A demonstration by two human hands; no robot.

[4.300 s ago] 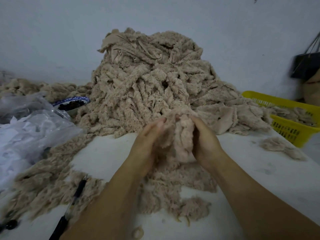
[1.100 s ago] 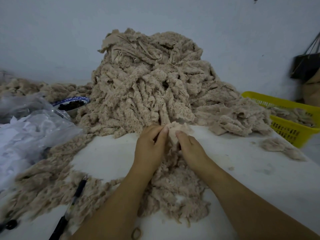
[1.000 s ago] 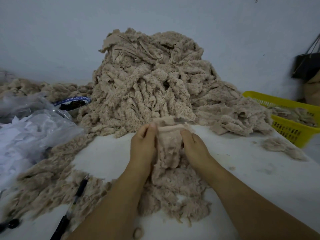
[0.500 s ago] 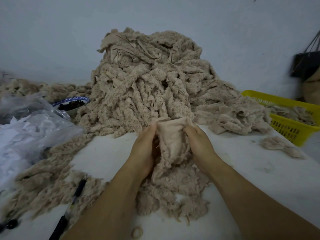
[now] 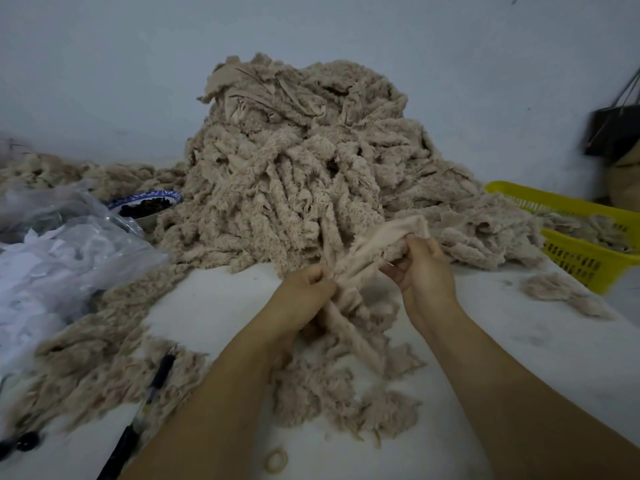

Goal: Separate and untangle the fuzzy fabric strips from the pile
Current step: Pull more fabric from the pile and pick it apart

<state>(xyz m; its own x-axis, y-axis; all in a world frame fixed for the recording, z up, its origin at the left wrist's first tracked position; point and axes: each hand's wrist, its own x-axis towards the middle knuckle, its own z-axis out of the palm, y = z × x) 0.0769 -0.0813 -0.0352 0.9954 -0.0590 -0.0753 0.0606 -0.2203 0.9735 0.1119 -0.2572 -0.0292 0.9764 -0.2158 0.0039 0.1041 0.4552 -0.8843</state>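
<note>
A tall pile of beige fuzzy fabric strips (image 5: 298, 174) rises at the back of the white table (image 5: 519, 344). One fabric strip (image 5: 377, 242) is stretched slantwise between my hands, its smooth backing showing. My left hand (image 5: 304, 292) pinches its lower end. My right hand (image 5: 422, 268) grips its upper end, higher and to the right. Below my hands a small heap of loose strips (image 5: 346, 375) lies on the table, and the held strip trails down into it.
A yellow basket (image 5: 585, 258) holding strips stands at the right. Clear plastic bags (image 5: 62, 258) and a blue-rimmed bowl (image 5: 149, 206) are at the left. A black pen (image 5: 145, 410) lies front left. A fluff clump (image 5: 561, 292) and a small ring (image 5: 276, 460) lie on the table.
My hands have drawn apart, the right one moving up and to the right, the left one lower. The strip that was bunched between them is now pulled out long.
</note>
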